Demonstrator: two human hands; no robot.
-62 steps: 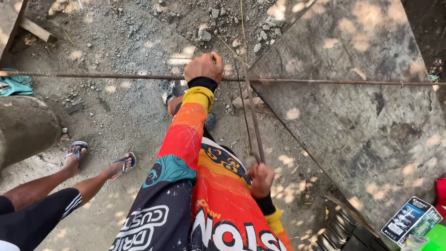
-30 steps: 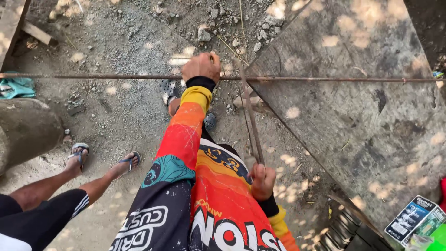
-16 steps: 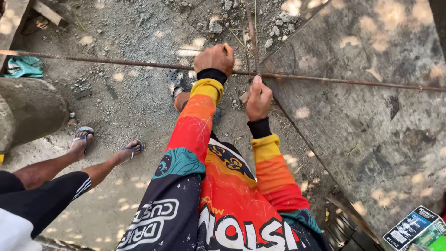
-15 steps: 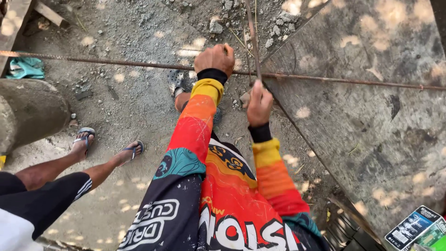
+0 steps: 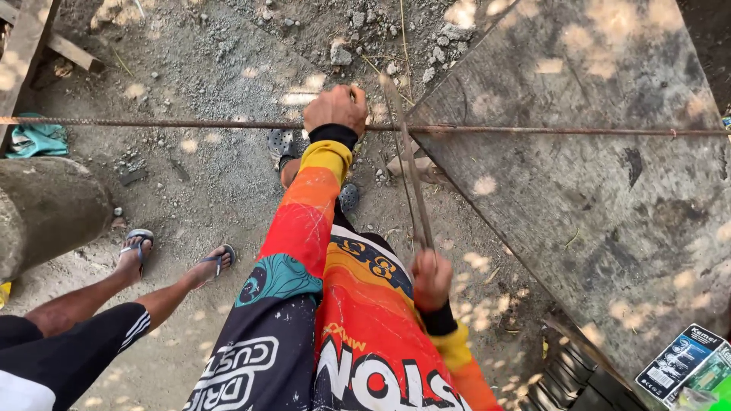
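Note:
A long rusty steel bar point(image 5: 533, 130) runs level across the view at arm's length. My left hand point(image 5: 336, 109) grips it from above, the arm stretched out in an orange, red and yellow sleeve. My right hand point(image 5: 431, 275) is drawn back near my body and closed on a thin rusty metal rod tool point(image 5: 407, 167). The tool reaches forward and its far end meets the bar just right of my left hand.
A large weathered grey board point(image 5: 609, 167) lies on the right. Gravel and small stones cover the ground. Another person's legs in flip-flops point(image 5: 137, 243) stretch in from the lower left, beside a concrete pipe point(image 5: 46, 213). Small packages point(image 5: 685, 361) sit at the lower right.
My right hand has pulled back from the bar toward my body, drawing the thin tool with it. My left hand has stayed gripped on the bar.

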